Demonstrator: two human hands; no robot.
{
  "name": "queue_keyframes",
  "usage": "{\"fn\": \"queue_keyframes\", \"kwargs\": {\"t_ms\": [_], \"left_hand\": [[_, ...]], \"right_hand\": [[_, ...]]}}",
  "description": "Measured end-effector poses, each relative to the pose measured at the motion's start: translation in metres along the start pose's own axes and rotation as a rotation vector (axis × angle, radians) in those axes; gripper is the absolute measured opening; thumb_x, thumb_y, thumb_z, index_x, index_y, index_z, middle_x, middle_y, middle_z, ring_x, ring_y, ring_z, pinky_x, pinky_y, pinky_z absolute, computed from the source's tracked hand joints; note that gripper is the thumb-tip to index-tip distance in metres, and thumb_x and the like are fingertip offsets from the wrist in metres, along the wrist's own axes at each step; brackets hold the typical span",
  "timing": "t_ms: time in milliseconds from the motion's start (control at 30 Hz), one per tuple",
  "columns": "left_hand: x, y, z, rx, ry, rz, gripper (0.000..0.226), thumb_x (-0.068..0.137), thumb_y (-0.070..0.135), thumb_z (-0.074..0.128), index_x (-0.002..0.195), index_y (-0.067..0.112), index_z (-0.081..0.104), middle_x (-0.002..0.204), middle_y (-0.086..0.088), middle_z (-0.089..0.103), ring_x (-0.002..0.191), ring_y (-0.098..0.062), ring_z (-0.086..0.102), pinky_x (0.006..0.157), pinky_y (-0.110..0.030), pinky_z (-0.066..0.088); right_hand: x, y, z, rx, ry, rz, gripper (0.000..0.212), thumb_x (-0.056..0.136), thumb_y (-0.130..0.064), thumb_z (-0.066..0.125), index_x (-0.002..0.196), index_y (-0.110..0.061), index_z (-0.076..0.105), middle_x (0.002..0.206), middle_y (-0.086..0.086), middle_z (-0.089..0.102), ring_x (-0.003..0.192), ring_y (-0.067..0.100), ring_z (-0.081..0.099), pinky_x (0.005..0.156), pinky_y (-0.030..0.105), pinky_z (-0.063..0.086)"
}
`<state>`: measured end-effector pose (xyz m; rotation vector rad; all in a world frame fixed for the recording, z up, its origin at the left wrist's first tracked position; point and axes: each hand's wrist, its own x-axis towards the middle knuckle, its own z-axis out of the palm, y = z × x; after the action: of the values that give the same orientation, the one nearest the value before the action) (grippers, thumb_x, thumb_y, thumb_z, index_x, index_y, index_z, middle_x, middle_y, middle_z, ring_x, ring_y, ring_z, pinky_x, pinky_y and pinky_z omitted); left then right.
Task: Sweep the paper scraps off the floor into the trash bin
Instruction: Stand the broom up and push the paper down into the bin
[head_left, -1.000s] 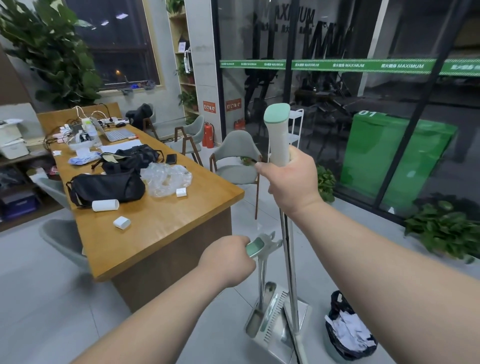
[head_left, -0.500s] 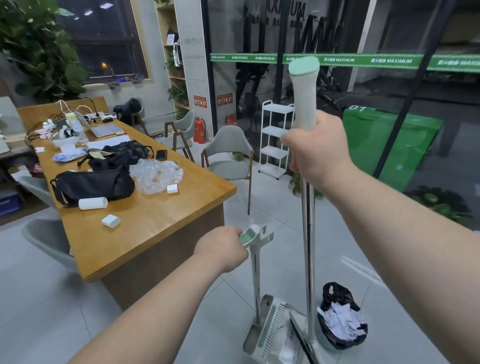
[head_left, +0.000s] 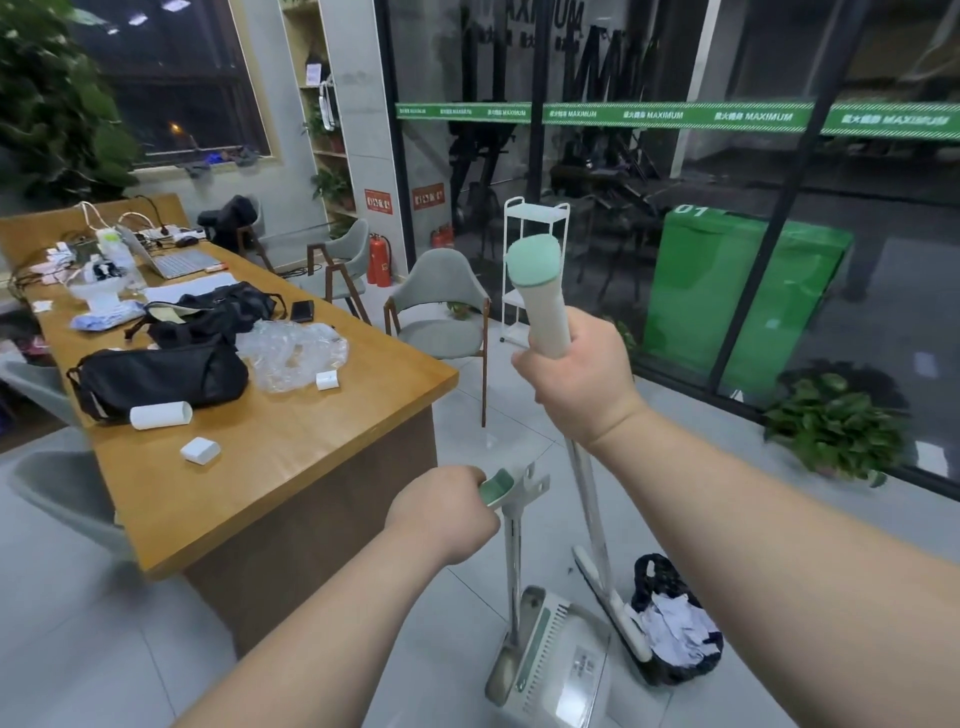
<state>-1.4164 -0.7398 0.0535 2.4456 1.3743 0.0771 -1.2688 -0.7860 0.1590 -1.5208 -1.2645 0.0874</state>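
Beside the trash bin (head_left: 675, 623), on its counter-facing side, your dustpan (head_left: 550, 660) sits low with its mouth turned your way, and the broom head (head_left: 613, 608) lies between the two, its far end touching or just over the bin's black liner. That is the relation your next move turns on: the bin lies just past the broom head, away from the counter (head_left: 249, 467), and the broom's long shaft runs steeply from that head up to your right hand (head_left: 576, 384), leaning slightly back toward you. Your right hand is the nearer one to the bin; its grip is wrapped fully closed around the pale handle just under the green cap, knuckles up, forearm reaching forward. Your left hand (head_left: 441, 512) is likewise closed tight, on the dustpan's green handle (head_left: 493, 488), held lower and closer to the counter's corner. Paper scraps (head_left: 675, 629) already fill the bin (white and crumpled); the pan looks empty, and no loose scraps show on the visible floor (head_left: 78, 623), so you are likely near the end.
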Motion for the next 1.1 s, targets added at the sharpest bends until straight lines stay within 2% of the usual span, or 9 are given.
{"fn": "queue_keyframes", "kwargs": {"t_ms": [100, 300, 433, 567, 667, 767, 900, 1000, 1100], "left_hand": [[0.000, 0.003, 0.002, 0.005, 0.027, 0.020, 0.002, 0.075, 0.019, 0.052, 0.075, 0.018, 0.054, 0.071, 0.001, 0.056, 0.065, -0.023, 0.054, 0.052, -0.028, 0.038], [-0.002, 0.006, 0.011, 0.005, -0.010, 0.031, 0.007, 0.076, 0.018, 0.052, 0.080, 0.021, 0.056, 0.073, 0.001, 0.058, 0.067, -0.023, 0.057, 0.054, -0.027, 0.041], [0.001, 0.001, 0.021, -0.002, -0.045, 0.001, 0.006, 0.076, 0.017, 0.051, 0.075, 0.023, 0.052, 0.074, 0.002, 0.058, 0.066, -0.022, 0.056, 0.054, -0.027, 0.041], [0.001, -0.009, 0.034, -0.016, -0.065, -0.013, 0.007, 0.078, 0.018, 0.052, 0.074, 0.022, 0.051, 0.073, 0.002, 0.057, 0.068, -0.023, 0.056, 0.055, -0.027, 0.041], [0.002, -0.010, 0.037, -0.027, -0.073, -0.022, 0.009, 0.080, 0.018, 0.052, 0.073, 0.023, 0.049, 0.073, 0.003, 0.057, 0.068, -0.023, 0.056, 0.057, -0.028, 0.043], [0.004, -0.013, 0.044, -0.045, -0.090, -0.033, 0.010, 0.080, 0.018, 0.052, 0.072, 0.022, 0.048, 0.073, 0.003, 0.056, 0.069, -0.025, 0.056, 0.057, -0.028, 0.042], [0.009, -0.020, 0.058, -0.049, -0.092, -0.071, 0.011, 0.080, 0.017, 0.051, 0.072, 0.021, 0.047, 0.073, 0.003, 0.055, 0.069, -0.025, 0.055, 0.056, -0.028, 0.039], [0.014, -0.027, 0.077, -0.086, -0.132, -0.129, 0.012, 0.082, 0.015, 0.050, 0.073, 0.021, 0.046, 0.076, 0.003, 0.055, 0.072, -0.024, 0.055, 0.055, -0.028, 0.037], [0.023, -0.039, 0.101, -0.159, -0.179, -0.222, 0.014, 0.087, 0.017, 0.050, 0.074, 0.021, 0.044, 0.081, 0.001, 0.056, 0.077, -0.025, 0.055, 0.057, -0.028, 0.036]], "right_hand": [[0.001, 0.002, 0.005, 0.078, 0.029, 0.014, 0.026, 0.068, -0.020, 0.063, 0.065, -0.008, 0.041, 0.058, 0.003, 0.043, 0.062, 0.045, 0.057, 0.054, 0.048, 0.048], [0.004, -0.009, 0.016, 0.207, 0.046, 0.012, 0.029, 0.063, -0.015, 0.066, 0.066, 0.004, 0.044, 0.058, 0.013, 0.045, 0.057, 0.046, 0.051, 0.051, 0.049, 0.046], [0.002, -0.014, 0.020, 0.343, 0.030, 0.069, 0.017, 0.059, -0.009, 0.063, 0.056, -0.007, 0.046, 0.051, 0.006, 0.043, 0.045, 0.024, 0.045, 0.045, 0.039, 0.041], [0.007, -0.020, 0.019, 0.485, 0.045, 0.100, 0.015, 0.058, -0.004, 0.058, 0.054, -0.009, 0.045, 0.047, -0.003, 0.038, 0.044, 0.022, 0.040, 0.043, 0.029, 0.037], [0.007, -0.018, 0.022, 0.526, 0.056, 0.121, 0.013, 0.057, -0.003, 0.058, 0.055, -0.006, 0.045, 0.049, 0.000, 0.037, 0.046, 0.022, 0.039, 0.042, 0.027, 0.036], [0.002, -0.015, 0.029, 0.544, 0.033, 0.114, 0.013, 0.056, -0.002, 0.058, 0.059, 0.004, 0.048, 0.051, 0.005, 0.038, 0.045, 0.021, 0.038, 0.042, 0.027, 0.034], [-0.001, 0.001, 0.034, 0.550, 0.052, 0.147, 0.015, 0.060, -0.005, 0.062, 0.058, -0.003, 0.047, 0.043, -0.001, 0.040, 0.040, 0.020, 0.038, 0.043, 0.024, 0.035], [-0.009, 0.019, 0.043, 0.513, 0.015, 0.273, 0.018, 0.068, -0.012, 0.067, 0.066, -0.010, 0.049, 0.051, -0.001, 0.047, 0.048, 0.021, 0.046, 0.050, 0.027, 0.042], [-0.019, 0.039, 0.054, 0.347, -0.130, 0.432, 0.020, 0.080, -0.030, 0.071, 0.084, -0.019, 0.055, 0.074, 0.000, 0.059, 0.067, 0.018, 0.056, 0.070, 0.040, 0.050]]}}
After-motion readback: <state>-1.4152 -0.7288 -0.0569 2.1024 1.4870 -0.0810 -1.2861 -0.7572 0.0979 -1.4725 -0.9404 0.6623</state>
